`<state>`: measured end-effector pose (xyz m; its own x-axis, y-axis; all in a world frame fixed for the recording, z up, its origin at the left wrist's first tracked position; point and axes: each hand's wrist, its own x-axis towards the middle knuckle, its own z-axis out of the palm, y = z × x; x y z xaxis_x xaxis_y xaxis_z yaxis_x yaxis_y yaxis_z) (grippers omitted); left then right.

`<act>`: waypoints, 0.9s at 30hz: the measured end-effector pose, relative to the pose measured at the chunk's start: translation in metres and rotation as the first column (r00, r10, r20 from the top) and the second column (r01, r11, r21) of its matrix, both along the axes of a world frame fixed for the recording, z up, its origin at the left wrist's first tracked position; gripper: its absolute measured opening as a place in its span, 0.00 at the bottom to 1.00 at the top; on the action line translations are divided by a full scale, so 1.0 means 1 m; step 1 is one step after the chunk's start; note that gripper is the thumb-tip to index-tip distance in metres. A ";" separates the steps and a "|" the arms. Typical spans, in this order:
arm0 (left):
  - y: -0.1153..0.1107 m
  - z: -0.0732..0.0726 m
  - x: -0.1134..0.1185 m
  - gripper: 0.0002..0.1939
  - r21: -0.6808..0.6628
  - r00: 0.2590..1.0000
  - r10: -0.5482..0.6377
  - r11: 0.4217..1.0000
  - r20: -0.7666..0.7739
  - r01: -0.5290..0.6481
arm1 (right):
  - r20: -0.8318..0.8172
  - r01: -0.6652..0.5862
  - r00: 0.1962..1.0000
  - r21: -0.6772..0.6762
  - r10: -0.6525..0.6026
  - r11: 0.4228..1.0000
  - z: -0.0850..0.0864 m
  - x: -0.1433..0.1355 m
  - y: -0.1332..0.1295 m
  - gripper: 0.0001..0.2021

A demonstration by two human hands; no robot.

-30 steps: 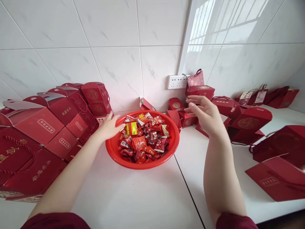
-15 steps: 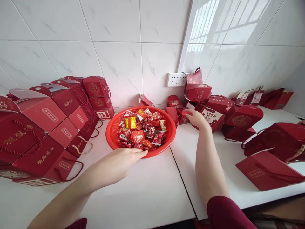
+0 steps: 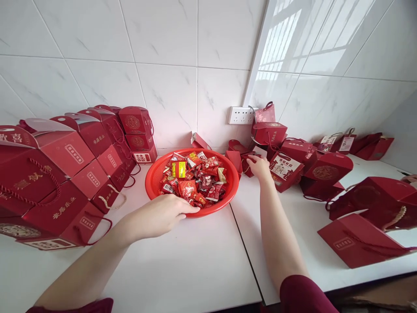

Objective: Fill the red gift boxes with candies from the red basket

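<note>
A round red plastic basket (image 3: 150, 184) full of wrapped sweets (image 3: 195, 178) stands on the white table, near the tiled wall. My left hand (image 3: 169, 213) rests at the basket's front rim, its fingers pressed together on the edge. My right hand (image 3: 259, 166) is to the right of the basket, fingers closed at a small dark red box (image 3: 246, 167) among the boxes near the wall. Its fingertips partly hide that box, and the exact grip is hard to see. A red box with a white printed front (image 3: 284, 169) sits just right of my right hand.
Stacked red gift boxes with rope handles (image 3: 78, 156) fill the left side. More red boxes (image 3: 329, 169) spread over the right, one lying near the front edge (image 3: 358, 239). A white socket strip (image 3: 241, 115) is on the wall.
My right hand has shifted slightly left and down, and the bright red piece seen at its fingertips no longer shows. The whole view has moved a little. My left hand stays at the basket rim.
</note>
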<state>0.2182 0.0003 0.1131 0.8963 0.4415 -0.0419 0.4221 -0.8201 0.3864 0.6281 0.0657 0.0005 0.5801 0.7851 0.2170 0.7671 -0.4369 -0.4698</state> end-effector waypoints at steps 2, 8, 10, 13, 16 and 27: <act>0.005 0.001 -0.001 0.20 -0.017 1.000 -0.026 1.000 -0.005 0.026 | -0.032 0.027 0.999 -0.004 -0.027 1.000 0.001 -0.003 -0.001 0.27; 0.024 -0.001 -0.003 0.21 -0.193 0.999 -0.026 0.981 -0.041 0.017 | -0.124 0.066 0.990 -0.052 -0.072 0.996 0.015 -0.011 -0.009 0.28; 0.028 -0.002 -0.003 0.21 -0.244 0.998 -0.034 0.970 -0.044 0.022 | -0.141 0.068 0.987 -0.034 -0.072 0.997 0.030 -0.013 -0.019 0.28; 0.033 -0.003 -0.004 0.21 -0.258 0.999 -0.042 0.966 -0.033 0.032 | -0.146 0.065 0.987 0.041 -0.059 0.997 0.059 -0.019 -0.044 0.31; 0.034 -0.005 -0.005 0.20 -0.241 0.997 -0.060 0.969 -0.043 0.048 | -0.075 0.040 0.997 0.224 -0.024 0.974 0.089 -0.036 -0.076 0.30; 0.033 -0.013 -0.010 0.37 0.297 0.914 0.287 0.881 0.286 -0.369 | 0.137 -0.766 0.606 0.363 0.783 0.530 0.114 -0.141 -0.087 0.25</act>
<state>0.2082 0.0333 0.1005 0.6634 0.6619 0.3490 0.6245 -0.7467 0.2289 0.4870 -0.0208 0.1148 -0.2039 0.7995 0.5649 0.7006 0.5223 -0.4862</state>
